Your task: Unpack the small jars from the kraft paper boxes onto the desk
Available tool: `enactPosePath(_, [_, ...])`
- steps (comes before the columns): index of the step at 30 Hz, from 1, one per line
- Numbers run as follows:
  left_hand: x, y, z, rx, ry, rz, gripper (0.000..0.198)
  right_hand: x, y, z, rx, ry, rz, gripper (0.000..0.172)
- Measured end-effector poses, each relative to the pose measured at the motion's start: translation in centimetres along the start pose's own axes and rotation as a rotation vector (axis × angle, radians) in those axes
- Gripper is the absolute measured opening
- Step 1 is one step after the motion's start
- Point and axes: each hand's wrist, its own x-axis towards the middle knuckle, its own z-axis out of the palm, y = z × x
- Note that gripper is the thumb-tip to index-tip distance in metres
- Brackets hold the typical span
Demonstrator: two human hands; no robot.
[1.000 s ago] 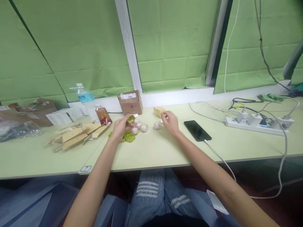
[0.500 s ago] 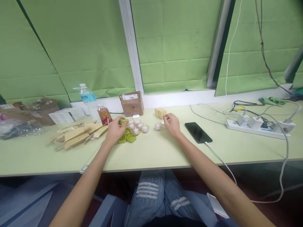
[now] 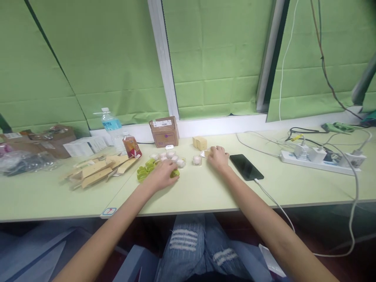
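Observation:
My left hand (image 3: 163,174) is curled, palm down, over a small green cup (image 3: 176,173) low at the tabletop; part of the cup shows past the fingertips. Other green cups (image 3: 143,172) lie in a cluster just left of it. Several small clear tubs with pale contents (image 3: 172,155) stand behind the hand, and one such tub (image 3: 197,159) sits apart, between both hands. My right hand (image 3: 217,157) has its fingers closed at a small flat piece of white and tan card (image 3: 206,154), largely covered. Close behind stands a little yellow box (image 3: 200,143).
A black phone (image 3: 246,167) on a white cable lies right of my right hand. Further right is a power strip (image 3: 320,160) with plugs. Flattened cardboard pieces (image 3: 96,172), a drink pouch (image 3: 132,146), a water bottle (image 3: 112,127) and a brown carton (image 3: 164,132) stand left and behind.
My left hand has moved right and toward me with a green cup, away from the cluster. My right hand has shifted slightly right and lower, with the card now showing flat.

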Motion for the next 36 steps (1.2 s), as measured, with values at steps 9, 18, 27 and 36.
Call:
enactPosePath(9, [0.3, 1.4, 2.4, 0.086, 0.179, -0.03, 0.056, 0.9, 0.3, -0.3, 0.592, 0.123, 0.128, 0.065])
enactPosePath(18, [10.9, 9.4, 5.2, -0.459, 0.552, 0.048, 0.062, 1.7, -1.2, -0.7, 1.484, -0.088, 0.251, 0.047])
enactPosePath(27, [11.2, 6.0, 6.6, -0.461, 0.578, 0.04, 0.06, 1.3, -1.6, -1.1, 1.48, -0.161, 0.27, 0.042])
enactPosePath(36, [11.2, 5.5, 7.3, -1.036, 0.649, -0.084, 0.074, 0.9, -1.6, -0.9, 1.606, -0.157, 0.18, 0.059])
